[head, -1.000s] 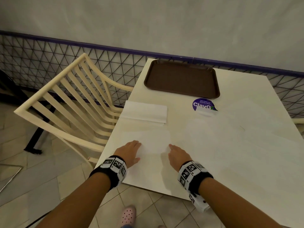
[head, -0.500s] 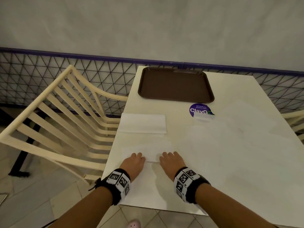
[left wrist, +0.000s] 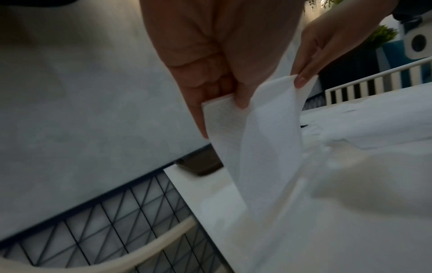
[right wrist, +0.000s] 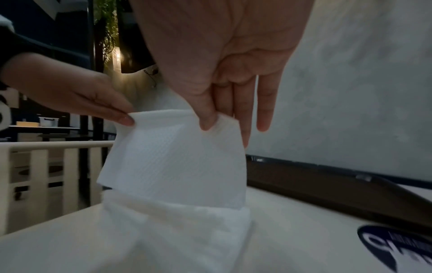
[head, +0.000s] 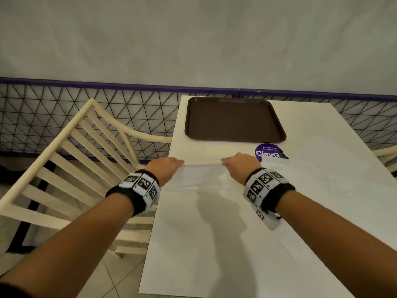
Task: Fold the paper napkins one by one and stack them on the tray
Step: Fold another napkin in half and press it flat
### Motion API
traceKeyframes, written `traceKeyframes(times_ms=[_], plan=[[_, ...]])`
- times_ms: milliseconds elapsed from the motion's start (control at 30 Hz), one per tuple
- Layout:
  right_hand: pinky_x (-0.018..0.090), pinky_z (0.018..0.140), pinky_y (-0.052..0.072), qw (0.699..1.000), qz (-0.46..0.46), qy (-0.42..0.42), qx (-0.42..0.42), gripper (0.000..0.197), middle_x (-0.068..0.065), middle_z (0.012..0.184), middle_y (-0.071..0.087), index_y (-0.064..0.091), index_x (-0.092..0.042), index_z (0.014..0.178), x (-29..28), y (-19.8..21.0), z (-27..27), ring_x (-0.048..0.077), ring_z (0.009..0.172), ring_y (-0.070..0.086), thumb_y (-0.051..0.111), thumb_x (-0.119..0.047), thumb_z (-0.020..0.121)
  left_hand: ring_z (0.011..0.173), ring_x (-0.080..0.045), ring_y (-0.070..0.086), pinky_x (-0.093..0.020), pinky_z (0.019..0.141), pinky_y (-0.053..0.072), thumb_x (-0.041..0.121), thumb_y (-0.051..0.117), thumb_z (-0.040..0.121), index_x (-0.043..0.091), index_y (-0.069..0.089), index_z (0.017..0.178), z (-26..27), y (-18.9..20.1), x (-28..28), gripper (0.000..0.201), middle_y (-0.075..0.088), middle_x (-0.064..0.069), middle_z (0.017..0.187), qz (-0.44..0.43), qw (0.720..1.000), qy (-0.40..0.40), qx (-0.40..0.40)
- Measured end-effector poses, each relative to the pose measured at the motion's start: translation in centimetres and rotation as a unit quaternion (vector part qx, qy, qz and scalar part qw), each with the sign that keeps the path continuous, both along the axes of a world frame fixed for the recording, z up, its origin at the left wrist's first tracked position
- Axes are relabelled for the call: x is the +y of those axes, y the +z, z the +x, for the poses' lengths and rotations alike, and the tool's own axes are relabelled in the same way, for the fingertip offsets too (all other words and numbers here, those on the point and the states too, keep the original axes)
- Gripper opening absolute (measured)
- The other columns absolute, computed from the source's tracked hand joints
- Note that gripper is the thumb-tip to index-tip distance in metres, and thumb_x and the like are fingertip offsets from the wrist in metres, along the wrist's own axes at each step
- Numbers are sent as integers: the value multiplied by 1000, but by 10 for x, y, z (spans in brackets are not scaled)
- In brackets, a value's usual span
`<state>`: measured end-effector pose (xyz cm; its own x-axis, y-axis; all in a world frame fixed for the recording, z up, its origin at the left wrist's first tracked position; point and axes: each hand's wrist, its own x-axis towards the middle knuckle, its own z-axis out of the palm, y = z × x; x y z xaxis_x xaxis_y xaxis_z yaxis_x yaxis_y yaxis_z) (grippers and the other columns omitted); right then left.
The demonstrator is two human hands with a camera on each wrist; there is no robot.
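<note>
A white paper napkin (head: 202, 175) hangs by its top edge just above the white table (head: 279, 211), in front of the brown tray (head: 235, 119), which has nothing on it. My left hand (head: 171, 164) pinches its upper left corner between thumb and fingers (left wrist: 240, 105). At the upper right corner, my right hand (head: 231, 164) does the same (right wrist: 219, 120). The napkin (right wrist: 175, 162) droops onto more white napkin paper (right wrist: 187, 221) lying on the table below it. In the right wrist view the tray (right wrist: 327, 186) lies just beyond the napkin.
A round purple sticker (head: 268, 152) is on the table right of my right hand. A cream slatted chair (head: 86, 147) stands against the table's left edge, another at the far right (head: 386, 153). A wire fence (head: 43, 117) and grey wall run behind.
Both hands left the napkin they pressed near the table's front edge, reached forward toward the tray, and now pinch a napkin lifted by its top edge.
</note>
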<state>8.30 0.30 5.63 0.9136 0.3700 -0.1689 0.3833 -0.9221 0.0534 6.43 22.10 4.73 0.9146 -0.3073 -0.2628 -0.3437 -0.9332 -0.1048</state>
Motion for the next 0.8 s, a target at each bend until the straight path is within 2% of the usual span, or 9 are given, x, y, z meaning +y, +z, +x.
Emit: traceKeyframes(times_ms=[200, 300, 400, 467, 533, 667, 733, 767, 800], plan=[[35, 72, 45, 998, 29, -39, -45, 35, 15, 112, 62, 42, -16, 134, 18, 5, 32, 34, 99, 62, 28, -17, 102, 121, -28, 50, -35, 93, 46, -7, 36, 93, 13, 9, 149, 27, 14, 12, 65, 32, -10, 149, -5, 998, 12, -53], [35, 81, 47, 998, 32, -38, -33, 39, 10, 124, 57, 37, -16, 137, 19, -12, 27, 30, 106, 59, 29, -8, 100, 131, -25, 41, -32, 98, 43, -7, 36, 93, 13, 5, 149, 21, -4, 14, 68, 14, -6, 157, -15, 999, -5, -34], [35, 101, 40, 999, 24, -14, 32, 53, 5, 151, 32, 23, -18, 147, 16, -41, 19, 25, 127, 47, 28, 0, 97, 143, -22, 21, -31, 114, 25, -7, 35, 93, 12, 1, 150, 15, -37, 15, 68, 4, -6, 158, -2, 999, -36, -4], [35, 109, 34, 997, 17, -4, 78, 58, 0, 158, 18, 17, -20, 150, 16, -59, 13, 23, 136, 38, 28, 1, 97, 145, -21, 13, -31, 118, 16, -9, 32, 93, 11, 0, 150, 13, -61, 14, 68, 0, -6, 158, 4, 999, -47, 12], [35, 112, 31, 993, 17, -10, 113, 57, -1, 159, 13, 14, -21, 151, 15, -75, 8, 22, 140, 32, 27, 0, 98, 146, -21, 8, -31, 118, 11, -11, 29, 94, 10, 1, 150, 11, -82, 16, 66, -1, -7, 158, 1, 998, -57, 19], [34, 113, 30, 988, 29, -28, 148, 56, -2, 159, 12, 13, -22, 151, 14, -95, 2, 20, 141, 30, 26, -3, 100, 147, -23, 6, -32, 119, 10, -11, 25, 94, 7, 1, 149, 7, -107, 18, 63, -3, -9, 158, -16, 998, -48, 31], [33, 115, 28, 987, 40, -30, 155, 56, -2, 159, 10, 13, -22, 151, 14, -99, 1, 18, 143, 26, 25, -2, 100, 146, -25, 10, -33, 118, 13, -12, 30, 93, 5, 7, 149, 5, -107, 18, 63, 2, -12, 158, -30, 998, -39, 34], [32, 115, 27, 986, 46, -31, 157, 57, -2, 160, 8, 12, -22, 151, 14, -100, 1, 17, 144, 23, 24, -1, 100, 143, -28, 22, -34, 116, 23, -13, 42, 88, 1, 18, 146, 6, -110, 18, 64, 14, -16, 155, -46, 998, -44, 7], [32, 116, 26, 986, 50, -33, 157, 57, -2, 160, 7, 12, -22, 151, 14, -101, 1, 16, 145, 21, 24, -1, 100, 133, -33, 41, -37, 107, 38, -15, 61, 76, -4, 38, 138, 7, -112, 17, 68, 35, -22, 146, -58, 997, -45, -5]])
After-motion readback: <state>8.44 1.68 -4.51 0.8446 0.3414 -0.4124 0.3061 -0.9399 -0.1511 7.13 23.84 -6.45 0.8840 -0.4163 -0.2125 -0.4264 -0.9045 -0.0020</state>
